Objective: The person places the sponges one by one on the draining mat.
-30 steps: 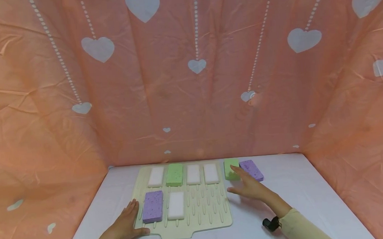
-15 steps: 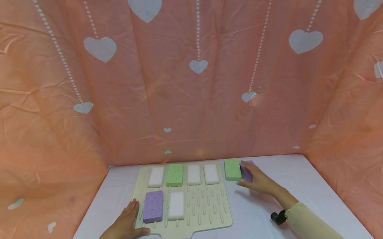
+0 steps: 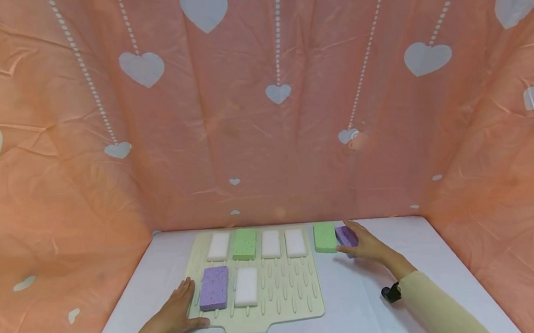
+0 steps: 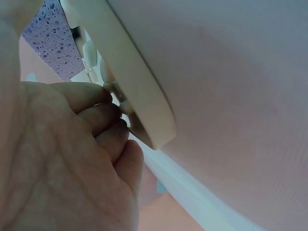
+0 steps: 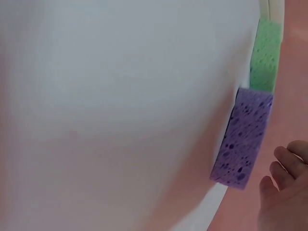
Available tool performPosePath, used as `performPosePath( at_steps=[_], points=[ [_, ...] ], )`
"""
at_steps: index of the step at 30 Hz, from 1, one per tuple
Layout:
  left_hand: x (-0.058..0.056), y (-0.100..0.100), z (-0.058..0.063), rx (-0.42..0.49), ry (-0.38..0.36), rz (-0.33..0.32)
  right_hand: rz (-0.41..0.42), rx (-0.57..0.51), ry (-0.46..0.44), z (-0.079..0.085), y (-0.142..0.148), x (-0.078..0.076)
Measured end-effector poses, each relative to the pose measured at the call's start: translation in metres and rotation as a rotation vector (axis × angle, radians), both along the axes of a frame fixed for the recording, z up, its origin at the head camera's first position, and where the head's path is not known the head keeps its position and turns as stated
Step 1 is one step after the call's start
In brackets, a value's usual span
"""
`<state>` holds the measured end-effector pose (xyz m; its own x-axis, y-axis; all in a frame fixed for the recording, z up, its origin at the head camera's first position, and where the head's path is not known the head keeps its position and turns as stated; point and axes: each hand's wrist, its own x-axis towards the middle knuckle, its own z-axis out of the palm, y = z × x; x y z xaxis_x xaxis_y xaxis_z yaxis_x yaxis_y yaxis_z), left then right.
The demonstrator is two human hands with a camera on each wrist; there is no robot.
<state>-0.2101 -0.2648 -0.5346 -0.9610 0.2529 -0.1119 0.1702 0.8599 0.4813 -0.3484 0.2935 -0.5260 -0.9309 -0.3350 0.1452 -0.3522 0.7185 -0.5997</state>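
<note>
A beige ribbed drying mat [image 3: 293,311] lies on the white table. My left hand [image 3: 166,318] rests on its left edge, fingers on the rim and thumb near the front corner. A purple sponge [image 3: 214,288] lies on the mat close to that hand. Off the mat to the right, a second purple sponge [image 5: 243,139] lies beside a green sponge [image 3: 325,236]. My right hand [image 3: 369,244] is spread around this purple sponge, thumb at its near side and fingers beyond its right side. In the right wrist view the fingertips [image 5: 281,153] stand apart from it; the thumb is out of view.
Along the mat's back row lie a white sponge [image 3: 219,246], a green sponge [image 3: 244,244] and two more white ones. Another white sponge [image 3: 245,287] is in the front row. A pink curtain [image 3: 275,150] with hearts encloses the table's back and sides.
My right hand has moved right, from over the loose green sponge to the loose purple one. That purple sponge looks turned slightly, its near end further left. My left hand has stayed put.
</note>
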Motion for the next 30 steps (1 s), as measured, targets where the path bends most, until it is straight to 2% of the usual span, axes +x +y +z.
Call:
performPosePath(
  at_steps=[7,13,16,24,30],
  points=[
    [0.000,0.000,0.002,0.010,0.008,-0.009,-0.027,0.029,-0.065,-0.005,0.004,-0.015],
    [-0.001,-0.003,-0.007,0.031,0.008,-0.008,-0.034,0.053,-0.109,-0.009,0.008,-0.021],
    [-0.002,-0.004,-0.009,0.018,0.004,-0.004,-0.041,0.053,-0.137,-0.010,0.009,-0.021],
    [0.002,0.000,0.000,0.045,0.027,-0.019,-0.006,0.022,-0.185,-0.006,0.017,-0.013],
    [-0.001,-0.006,-0.011,0.080,0.026,-0.006,0.056,0.046,-0.179,-0.004,0.025,-0.008]
  ],
)
